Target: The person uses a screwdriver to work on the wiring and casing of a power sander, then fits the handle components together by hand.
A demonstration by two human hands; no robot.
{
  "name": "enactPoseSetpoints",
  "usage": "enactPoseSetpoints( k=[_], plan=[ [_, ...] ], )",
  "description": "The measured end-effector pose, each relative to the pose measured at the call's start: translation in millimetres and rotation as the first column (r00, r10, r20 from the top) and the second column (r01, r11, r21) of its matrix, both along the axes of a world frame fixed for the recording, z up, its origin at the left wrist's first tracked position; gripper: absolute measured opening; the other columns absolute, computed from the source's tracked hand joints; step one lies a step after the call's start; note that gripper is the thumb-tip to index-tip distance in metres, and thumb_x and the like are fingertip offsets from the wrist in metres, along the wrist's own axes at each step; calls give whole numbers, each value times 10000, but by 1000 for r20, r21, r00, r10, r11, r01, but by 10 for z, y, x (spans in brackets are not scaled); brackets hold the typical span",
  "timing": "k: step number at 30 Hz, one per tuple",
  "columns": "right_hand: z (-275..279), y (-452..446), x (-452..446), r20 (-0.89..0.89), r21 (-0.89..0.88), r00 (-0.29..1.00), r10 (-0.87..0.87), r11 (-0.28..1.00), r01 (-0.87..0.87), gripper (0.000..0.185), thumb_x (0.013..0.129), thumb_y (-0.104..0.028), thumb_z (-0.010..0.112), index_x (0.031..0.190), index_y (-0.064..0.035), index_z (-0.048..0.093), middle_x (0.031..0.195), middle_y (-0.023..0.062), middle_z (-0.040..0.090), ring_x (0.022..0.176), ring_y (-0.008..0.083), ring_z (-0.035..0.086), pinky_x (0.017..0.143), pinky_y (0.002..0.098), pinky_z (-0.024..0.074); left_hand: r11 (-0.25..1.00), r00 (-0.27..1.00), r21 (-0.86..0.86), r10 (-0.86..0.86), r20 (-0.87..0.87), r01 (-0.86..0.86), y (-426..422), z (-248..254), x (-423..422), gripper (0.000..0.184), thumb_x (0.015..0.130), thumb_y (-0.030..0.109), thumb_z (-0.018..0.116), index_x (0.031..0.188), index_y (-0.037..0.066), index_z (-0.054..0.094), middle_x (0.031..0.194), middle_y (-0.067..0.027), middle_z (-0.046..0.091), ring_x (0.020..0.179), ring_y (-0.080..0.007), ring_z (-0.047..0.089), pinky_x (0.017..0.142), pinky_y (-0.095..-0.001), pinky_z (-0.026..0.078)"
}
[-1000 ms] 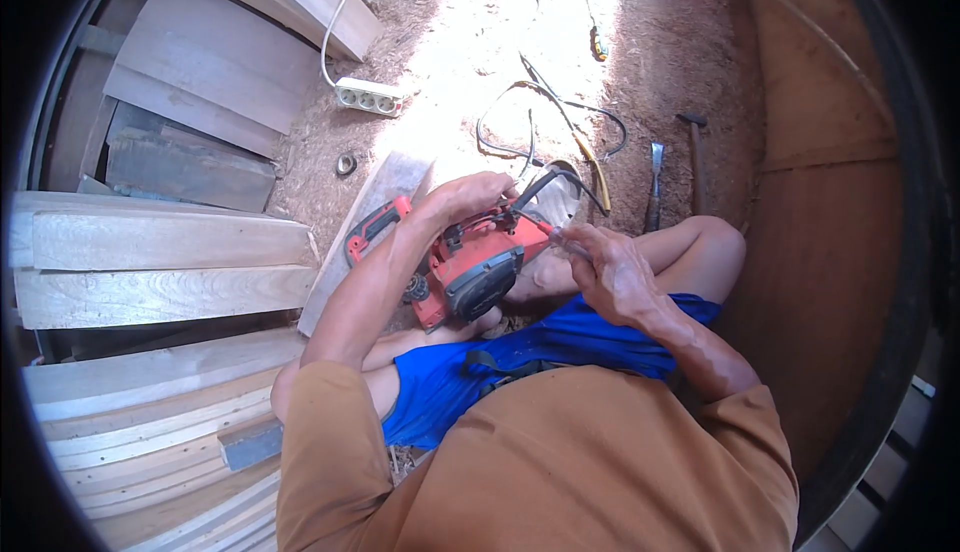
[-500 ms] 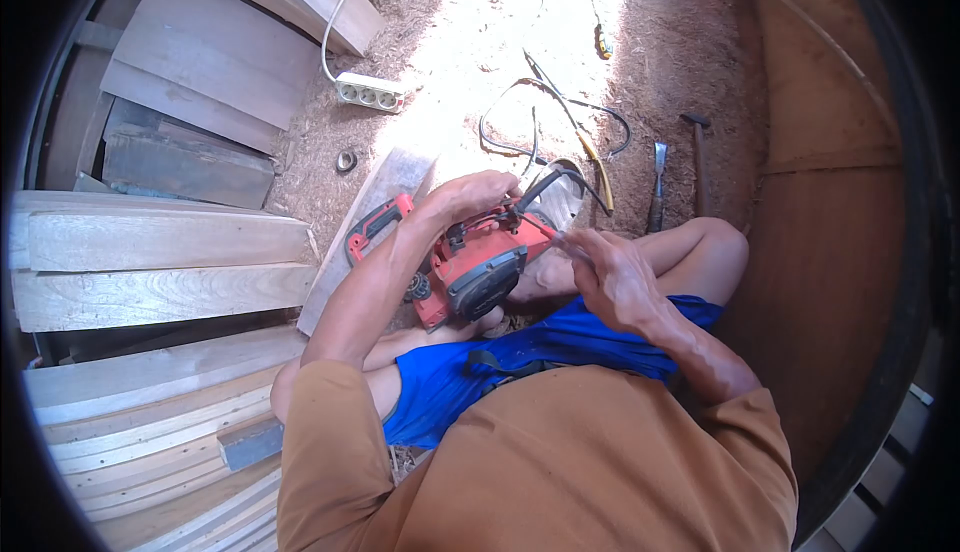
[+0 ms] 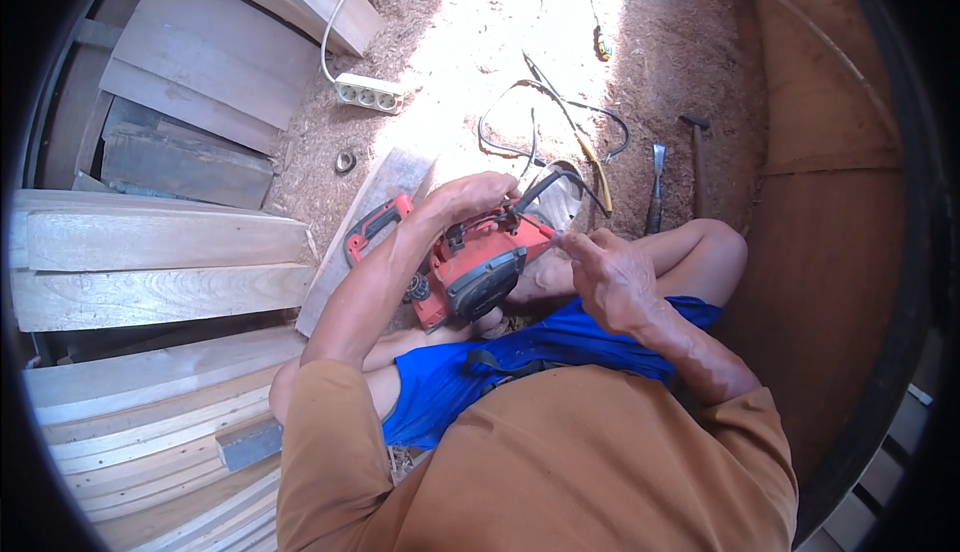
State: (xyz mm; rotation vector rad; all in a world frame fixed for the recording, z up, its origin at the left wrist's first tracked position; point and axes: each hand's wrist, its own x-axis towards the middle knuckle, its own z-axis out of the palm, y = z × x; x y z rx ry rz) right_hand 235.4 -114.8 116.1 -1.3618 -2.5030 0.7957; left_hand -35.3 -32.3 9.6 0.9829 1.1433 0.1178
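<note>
A red and black corded power tool (image 3: 487,256) lies tilted across my lap, its black round cover facing me. My left hand (image 3: 478,194) is closed at its far side, beside the black cord (image 3: 541,190); the fingertips are partly hidden. My right hand (image 3: 608,270) is wrapped around the handle of a screwdriver (image 3: 546,230), whose thin shaft points at the tool's body near where the cord enters. Some small wires or parts show there, too small to make out. Behind the cord sits a shiny round metal piece (image 3: 568,192).
A chisel (image 3: 657,187) and a hammer (image 3: 699,162) lie on the sawdust-covered ground to the right. A power strip (image 3: 368,93) and a roll of tape (image 3: 345,161) are at the upper left. Stacked boards (image 3: 160,294) line the left; a loose cable (image 3: 560,97) lies ahead.
My right hand has turned slightly and its fingers have closed more around the screwdriver handle. My left hand and the power tool stay nearly still.
</note>
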Motion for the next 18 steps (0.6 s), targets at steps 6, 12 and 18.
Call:
enactPoseSetpoints(
  k=[6,12,18],
  plan=[
    [-34,-81,-87,68,78,995,68,994,-73,468,891,-73,675,1357,-114,663,956,188,676,794,411,702,684,518,567,997,996,7,78,-31,-78,-48,58,30,408,1034,332,423,877,31,650,711,-83,684,476,-132,537,462,-329,465],
    [-44,-211,-166,130,80,989,72,993,-83,505,887,-55,682,1390,-39,629,1002,176,673,803,398,705,728,514,580,998,992,32,50,-112,-47,-42,154,74,499,1057,397,378,945,2,660,729,-83,677,509,-139,546,495,-358,465],
    [-320,-197,-101,-246,-325,929,-276,927,190,366,969,-62,653,1325,15,615,1070,252,746,983,448,744,844,512,596,997,989,-23,66,-130,-70,-58,253,75,643,1085,447,305,1158,-59,695,807,-98,714,558,-129,563,551,-333,497]
  ],
)
